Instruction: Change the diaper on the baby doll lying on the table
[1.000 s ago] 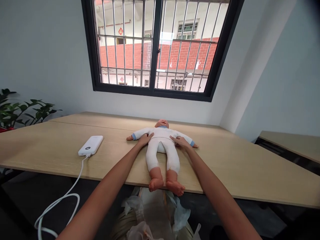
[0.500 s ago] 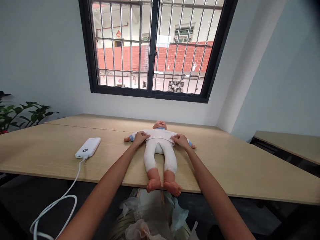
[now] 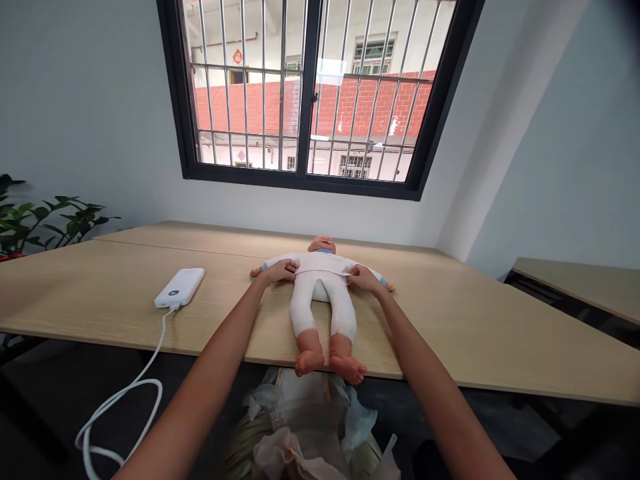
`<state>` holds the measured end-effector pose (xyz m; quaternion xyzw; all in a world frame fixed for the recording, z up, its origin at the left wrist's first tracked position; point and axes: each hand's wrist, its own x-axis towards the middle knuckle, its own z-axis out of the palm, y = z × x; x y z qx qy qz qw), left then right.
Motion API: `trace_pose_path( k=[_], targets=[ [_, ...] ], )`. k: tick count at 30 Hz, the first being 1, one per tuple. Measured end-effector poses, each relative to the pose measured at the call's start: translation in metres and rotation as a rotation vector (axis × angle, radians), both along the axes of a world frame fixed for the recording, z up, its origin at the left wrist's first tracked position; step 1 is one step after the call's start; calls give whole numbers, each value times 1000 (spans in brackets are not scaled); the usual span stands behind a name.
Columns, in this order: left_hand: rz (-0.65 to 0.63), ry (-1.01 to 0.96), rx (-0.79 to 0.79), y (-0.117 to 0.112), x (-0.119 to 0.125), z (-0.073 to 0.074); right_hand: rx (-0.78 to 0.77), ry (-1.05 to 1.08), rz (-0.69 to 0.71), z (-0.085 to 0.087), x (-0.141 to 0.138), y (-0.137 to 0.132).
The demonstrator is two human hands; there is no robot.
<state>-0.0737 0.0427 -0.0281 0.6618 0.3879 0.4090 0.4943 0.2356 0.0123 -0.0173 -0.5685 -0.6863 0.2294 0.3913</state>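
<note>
A baby doll (image 3: pixel 321 245) lies on its back on the wooden table (image 3: pixel 450 320), head toward the window and bare feet at the front edge. It wears a white shirt (image 3: pixel 323 265) with blue collar and cuffs, and white trousers (image 3: pixel 303 310). At the doll's side on the left, my left hand (image 3: pixel 283 270) is closed at the shirt's lower edge, its fingers bent against the cloth. On the opposite side my right hand (image 3: pixel 363 277) pinches the shirt's hem. Both forearms reach in from below, one either side of the doll's legs.
A white power bank (image 3: pixel 181 288) lies on the table to the left, its white cable (image 3: pixel 163 333) hanging over the front edge. Leafy plants (image 3: pixel 50 220) stand at the far left. Behind the table is a barred window (image 3: pixel 305 93); another table (image 3: pixel 575 280) stands at right.
My left hand has turned and shifted slightly left along the shirt's edge, its fingers more curled. My right hand stays at the hem. The view has tilted a little.
</note>
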Motion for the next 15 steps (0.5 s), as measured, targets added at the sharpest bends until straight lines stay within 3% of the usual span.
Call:
trace_pose_path(
  k=[9,15],
  targets=[
    [137,-22,19,6,1,-6,-13,170,4,6,-1,-7],
    [136,-45,6,1,0,-6,1,227,18,6,0,-7]
  ],
)
